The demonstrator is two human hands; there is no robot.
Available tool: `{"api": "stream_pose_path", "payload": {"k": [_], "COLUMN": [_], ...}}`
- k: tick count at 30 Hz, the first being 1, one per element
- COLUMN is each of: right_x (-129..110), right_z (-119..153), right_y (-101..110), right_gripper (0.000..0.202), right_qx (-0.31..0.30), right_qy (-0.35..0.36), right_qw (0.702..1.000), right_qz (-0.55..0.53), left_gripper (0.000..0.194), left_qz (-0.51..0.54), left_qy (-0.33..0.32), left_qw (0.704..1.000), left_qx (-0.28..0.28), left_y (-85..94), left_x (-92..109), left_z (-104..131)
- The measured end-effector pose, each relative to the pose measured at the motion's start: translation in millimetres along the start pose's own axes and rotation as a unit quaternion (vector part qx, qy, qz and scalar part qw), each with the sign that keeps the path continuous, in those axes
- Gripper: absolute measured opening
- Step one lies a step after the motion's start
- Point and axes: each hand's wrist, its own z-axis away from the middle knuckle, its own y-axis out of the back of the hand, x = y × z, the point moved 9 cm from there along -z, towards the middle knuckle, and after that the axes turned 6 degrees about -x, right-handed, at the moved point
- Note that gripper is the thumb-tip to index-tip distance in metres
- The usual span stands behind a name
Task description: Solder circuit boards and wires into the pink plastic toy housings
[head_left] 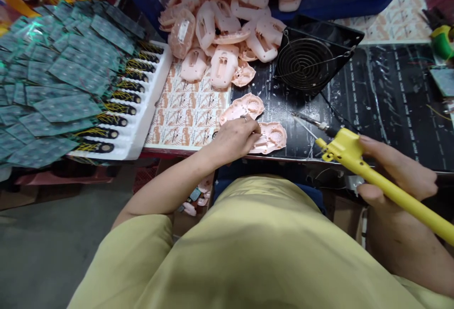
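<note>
Near the table's front edge, my left hand (237,137) rests over a pink plastic shell half (275,137), its fingers pinched together. Whatever lies between the fingertips is hidden. A second pink shell half (244,106) lies just behind that hand, its inside facing up. My right hand (397,172) is wrapped around a yellow soldering gun (354,155), closed on its handle. The gun's metal tip and thin feed tube point left, above the black mat and apart from the shells.
Behind stands a black fan (303,60) with a wire guard. Many pink shells (227,15) spill from a blue crate (354,1). At left, green circuit boards (67,63) with yellow wires sit on a white foam tray (142,124). Green-handled pliers (442,41) lie far right.
</note>
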Motion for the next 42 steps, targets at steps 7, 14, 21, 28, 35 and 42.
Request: {"api": "stream_pose_path", "payload": {"k": [7,14,21,28,35,42], "right_x": [8,8,7,7,3,0], "right_z": [-9,-21,-35,-42,-41,-44], "right_y": [-19,-30,-40,-24,-27,-40], "right_gripper": [0.054,0.025,0.026,0.021,0.025,0.029], "right_qx": [-0.058,-0.067,-0.133,-0.111,-0.108,-0.168], "right_qy": [-0.021,0.052,0.070,0.077,0.092,0.100], "right_qw": [0.995,0.985,0.966,0.971,0.969,0.958], "right_qz": [-0.085,-0.151,-0.212,-0.199,-0.204,-0.209], "left_gripper": [0.013,0.014,0.013,0.013,0.014,0.012], "left_qz": [0.006,-0.010,0.004,0.006,0.007,0.008], "left_qy": [0.018,0.016,0.015,0.019,0.016,0.018], "left_qw": [1.000,1.000,1.000,1.000,1.000,1.000], "left_qx": [0.009,0.012,0.015,0.003,-0.001,-0.003], "left_y": [-2.8,-1.2,-2.0,-3.0,-3.1,-2.9], "left_x": [-2,0,-1,-1,-1,-1], "left_z": [2,1,1,1,1,0]}}
